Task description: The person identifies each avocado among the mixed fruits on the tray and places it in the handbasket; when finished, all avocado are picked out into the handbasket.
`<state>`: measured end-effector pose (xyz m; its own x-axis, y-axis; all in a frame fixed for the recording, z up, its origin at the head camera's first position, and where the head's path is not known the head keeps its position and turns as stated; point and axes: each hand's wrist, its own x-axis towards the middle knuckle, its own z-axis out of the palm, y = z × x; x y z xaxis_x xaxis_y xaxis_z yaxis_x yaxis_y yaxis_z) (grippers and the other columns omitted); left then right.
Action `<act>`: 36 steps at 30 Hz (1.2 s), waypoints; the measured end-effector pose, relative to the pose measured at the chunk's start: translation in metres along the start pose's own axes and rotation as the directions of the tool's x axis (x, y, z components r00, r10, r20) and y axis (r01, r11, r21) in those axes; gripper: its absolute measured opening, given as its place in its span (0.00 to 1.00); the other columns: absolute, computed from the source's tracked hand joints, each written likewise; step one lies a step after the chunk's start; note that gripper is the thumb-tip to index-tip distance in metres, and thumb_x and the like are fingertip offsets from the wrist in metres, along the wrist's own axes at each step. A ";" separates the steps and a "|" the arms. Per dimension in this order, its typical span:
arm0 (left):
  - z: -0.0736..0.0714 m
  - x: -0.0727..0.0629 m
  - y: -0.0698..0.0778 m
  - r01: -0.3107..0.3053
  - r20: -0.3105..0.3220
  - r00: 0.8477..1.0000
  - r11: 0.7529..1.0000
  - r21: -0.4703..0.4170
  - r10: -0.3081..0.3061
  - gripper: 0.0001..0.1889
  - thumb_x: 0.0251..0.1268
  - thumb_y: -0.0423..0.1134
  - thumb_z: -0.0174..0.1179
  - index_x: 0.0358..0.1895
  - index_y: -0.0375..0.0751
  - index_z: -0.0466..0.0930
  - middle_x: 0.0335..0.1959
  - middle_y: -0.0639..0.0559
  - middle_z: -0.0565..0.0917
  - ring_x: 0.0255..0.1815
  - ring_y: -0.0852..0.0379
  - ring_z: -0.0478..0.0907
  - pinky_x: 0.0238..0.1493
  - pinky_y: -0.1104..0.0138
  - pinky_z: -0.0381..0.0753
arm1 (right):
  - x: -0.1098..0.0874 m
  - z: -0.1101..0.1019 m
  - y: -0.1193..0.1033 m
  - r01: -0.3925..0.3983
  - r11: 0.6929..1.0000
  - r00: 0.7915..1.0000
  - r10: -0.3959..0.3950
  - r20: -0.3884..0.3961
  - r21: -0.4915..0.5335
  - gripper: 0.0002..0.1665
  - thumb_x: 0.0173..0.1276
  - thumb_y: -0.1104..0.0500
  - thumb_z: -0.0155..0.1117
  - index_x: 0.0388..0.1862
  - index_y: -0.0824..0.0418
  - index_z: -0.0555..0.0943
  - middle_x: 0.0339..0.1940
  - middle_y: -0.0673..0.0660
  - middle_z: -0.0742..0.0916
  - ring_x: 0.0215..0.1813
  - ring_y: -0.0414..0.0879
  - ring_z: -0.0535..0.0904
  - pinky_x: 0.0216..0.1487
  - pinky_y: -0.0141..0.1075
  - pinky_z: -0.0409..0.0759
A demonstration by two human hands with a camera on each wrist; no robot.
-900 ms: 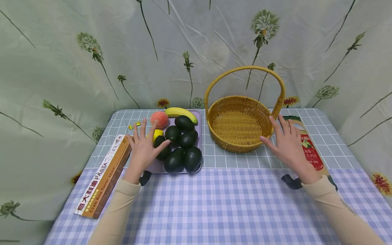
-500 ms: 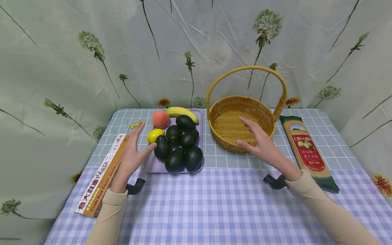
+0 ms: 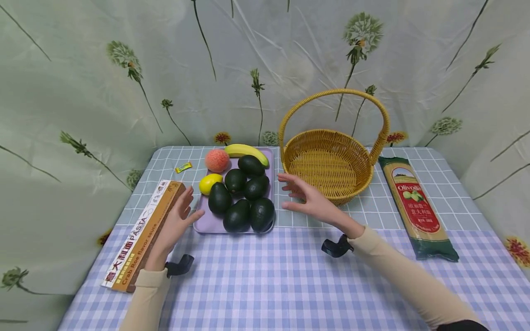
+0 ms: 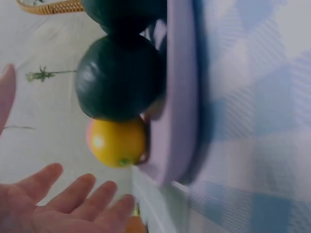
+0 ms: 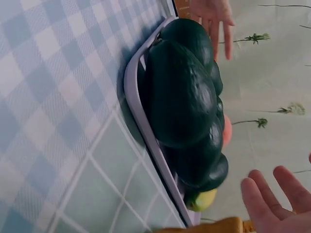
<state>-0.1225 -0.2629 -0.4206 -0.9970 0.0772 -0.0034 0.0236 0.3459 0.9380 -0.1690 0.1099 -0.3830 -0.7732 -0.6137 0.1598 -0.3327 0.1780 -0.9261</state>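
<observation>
In the head view my left hand [image 3: 175, 224] hovers between the pasta box [image 3: 142, 236] and a lilac tray [image 3: 203, 226], its fingers relaxed and nothing in them. My right hand [image 3: 308, 197], also holding nothing, is in the air between the tray and the wicker basket [image 3: 327, 170], in front of the basket's left rim. On the tray lie several dark green avocados [image 3: 262, 214], a lemon [image 3: 210, 184], a pinkish-orange round fruit [image 3: 217, 160] and a banana [image 3: 247, 153]. The left wrist view shows the lemon [image 4: 118, 141] just beyond my fingertips, apart from them.
A long green-and-tan pasta packet [image 3: 417, 207] lies right of the basket. A small yellow wrapped piece [image 3: 183, 167] sits behind the pasta box. The basket's tall handle [image 3: 334, 92] arches up near the patterned curtain. Checked cloth [image 3: 265, 280] covers the table's front.
My right hand has swept left, from beside the pasta packet across the basket toward the tray. My left hand has drawn back left and nearer, off the tray. The objects have stayed put.
</observation>
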 end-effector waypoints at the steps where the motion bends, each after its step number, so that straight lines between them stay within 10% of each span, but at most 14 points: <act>1: -0.001 0.000 -0.003 0.018 0.020 1.000 1.000 0.006 -0.018 0.44 0.65 0.35 0.61 0.77 0.39 0.42 0.77 0.40 0.46 0.75 0.40 0.44 0.70 0.46 0.47 | 0.002 0.002 0.002 -0.003 1.000 1.000 0.003 0.021 0.011 0.40 0.66 0.61 0.65 0.74 0.58 0.59 0.72 0.57 0.66 0.67 0.59 0.67 0.64 0.52 0.66; 9: -0.003 0.000 -0.021 0.127 0.123 0.982 0.983 0.135 -0.144 0.52 0.59 0.40 0.67 0.77 0.41 0.36 0.75 0.32 0.42 0.74 0.33 0.41 0.68 0.40 0.45 | 0.018 0.013 0.007 -0.062 0.998 0.982 0.067 0.177 -0.030 0.39 0.65 0.56 0.67 0.73 0.54 0.62 0.72 0.57 0.64 0.63 0.62 0.69 0.61 0.52 0.71; 14: 0.000 0.001 -0.027 0.088 0.146 0.982 0.971 0.220 -0.122 0.56 0.54 0.42 0.70 0.76 0.37 0.36 0.76 0.34 0.40 0.75 0.36 0.37 0.69 0.42 0.40 | 0.030 0.021 0.010 0.015 0.984 0.968 0.030 0.248 -0.175 0.36 0.64 0.54 0.68 0.69 0.57 0.67 0.68 0.59 0.67 0.63 0.57 0.68 0.57 0.50 0.74; 27: 0.007 0.002 -0.032 0.066 0.134 0.984 0.947 0.314 -0.113 0.58 0.50 0.43 0.73 0.76 0.34 0.37 0.75 0.32 0.45 0.72 0.31 0.41 0.66 0.38 0.43 | 0.040 0.051 0.010 0.033 0.850 0.979 0.079 0.189 -0.526 0.28 0.60 0.46 0.70 0.57 0.51 0.77 0.59 0.58 0.72 0.53 0.55 0.75 0.53 0.48 0.74; 36: 0.009 0.003 -0.034 0.085 0.123 0.984 0.944 0.318 -0.130 0.58 0.50 0.44 0.73 0.76 0.35 0.39 0.75 0.32 0.46 0.72 0.32 0.41 0.67 0.37 0.42 | 0.033 0.057 0.018 -0.026 0.945 0.994 0.060 0.096 -0.326 0.25 0.54 0.57 0.75 0.52 0.55 0.79 0.56 0.58 0.71 0.59 0.55 0.69 0.58 0.50 0.69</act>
<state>-0.1253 -0.2660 -0.4555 -0.9748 0.1462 -0.1682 -0.0392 0.6307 0.7751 -0.1694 0.0489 -0.4136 -0.7365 -0.6728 0.0704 -0.4706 0.4348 -0.7678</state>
